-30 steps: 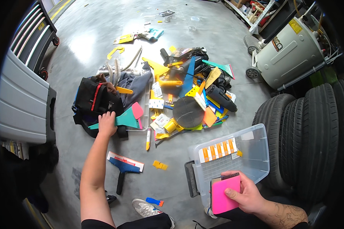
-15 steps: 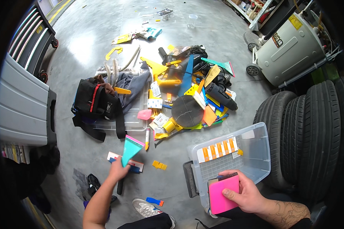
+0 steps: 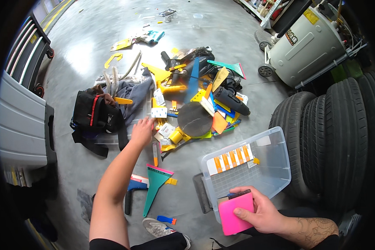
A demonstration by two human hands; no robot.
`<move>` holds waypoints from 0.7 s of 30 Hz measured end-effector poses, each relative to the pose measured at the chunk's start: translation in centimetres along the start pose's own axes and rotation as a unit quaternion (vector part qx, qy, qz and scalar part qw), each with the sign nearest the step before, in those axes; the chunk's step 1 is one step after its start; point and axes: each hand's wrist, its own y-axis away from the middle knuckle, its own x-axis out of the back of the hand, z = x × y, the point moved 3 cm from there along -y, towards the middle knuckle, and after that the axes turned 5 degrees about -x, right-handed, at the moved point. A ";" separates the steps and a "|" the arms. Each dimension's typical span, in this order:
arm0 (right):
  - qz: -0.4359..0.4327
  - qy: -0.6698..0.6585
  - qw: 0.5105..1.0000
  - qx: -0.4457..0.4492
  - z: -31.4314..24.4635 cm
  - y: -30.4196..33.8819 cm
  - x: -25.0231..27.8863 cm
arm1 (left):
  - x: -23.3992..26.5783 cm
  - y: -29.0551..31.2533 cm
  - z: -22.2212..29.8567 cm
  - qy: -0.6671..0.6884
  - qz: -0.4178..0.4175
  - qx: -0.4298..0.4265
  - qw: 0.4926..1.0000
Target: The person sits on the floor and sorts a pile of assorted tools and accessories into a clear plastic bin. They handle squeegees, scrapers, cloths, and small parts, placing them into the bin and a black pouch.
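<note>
My left hand [image 3: 142, 131] reaches to the near left edge of a heap of tools, fingers spread and bent downward. It covers the spot where a small pink piece lay; any contact is hidden. Closed on a stack of flat squeegee cards, with a bright pink one [image 3: 236, 213] in front, my right hand [image 3: 260, 211] stays beside the clear plastic bin [image 3: 271, 166]. A turquoise squeegee [image 3: 155, 186] with a pink edge lies on the floor below my left hand. Beside it are a blue-and-black handled squeegee [image 3: 129, 196] and a yellow piece [image 3: 172, 181].
The heap holds a black round pad [image 3: 194, 119], a heat gun [image 3: 231, 101] and several scrapers. At left stands a black tool bag [image 3: 91, 112]. Tires [image 3: 346, 141] and a grey tank [image 3: 310, 46] line the right. A blue-and-orange scraper [image 3: 166, 219] lies near my shoe [image 3: 156, 228].
My left hand has let go of the turquoise squeegee, which now lies on the floor, and has moved forward to the heap. My right hand still grips the stack. The view has shifted slightly.
</note>
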 end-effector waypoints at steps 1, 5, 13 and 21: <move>0.001 -0.016 1.000 0.002 0.0 0.3 0.0 | -0.9 -0.9 -0.1 -0.010 -0.019 0.014 1.000; 0.004 -0.072 0.997 -0.007 0.8 0.5 1.1 | -1.7 -0.5 -0.6 -0.078 0.011 0.000 0.997; -0.007 -0.111 0.994 -0.022 3.0 -1.3 2.2 | 5.0 5.1 8.6 0.545 0.023 0.168 0.821; 0.040 -0.022 0.993 0.106 0.3 -3.4 0.6 | 16.4 13.2 27.7 0.812 -0.228 0.079 0.532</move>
